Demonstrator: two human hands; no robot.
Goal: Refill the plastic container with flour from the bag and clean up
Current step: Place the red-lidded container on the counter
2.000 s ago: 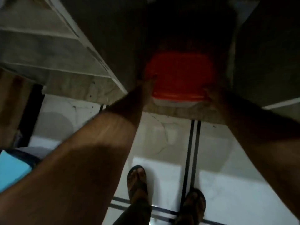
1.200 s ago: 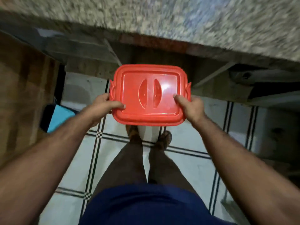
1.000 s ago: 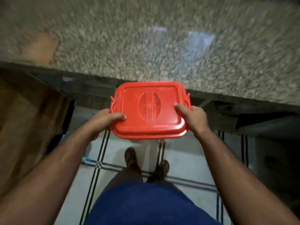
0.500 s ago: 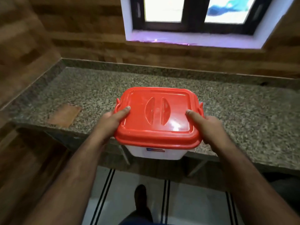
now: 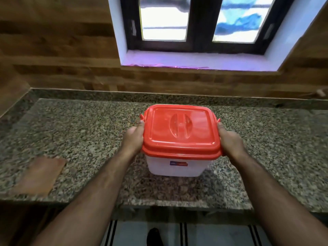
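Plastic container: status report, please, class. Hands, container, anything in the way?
Left hand and right hand grip the plastic container by its sides. Red lid on, over the granite counter. No flour bag in view.

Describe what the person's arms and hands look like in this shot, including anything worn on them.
Both forearms are bare as far up as the frame shows: no sleeves in view. The left hand and right hand wear no gloves, and no watch, bracelet or ring shows on the visible wrists and fingers. No markings or bandages are visible. The fingernails look short, though the picture is slightly soft.
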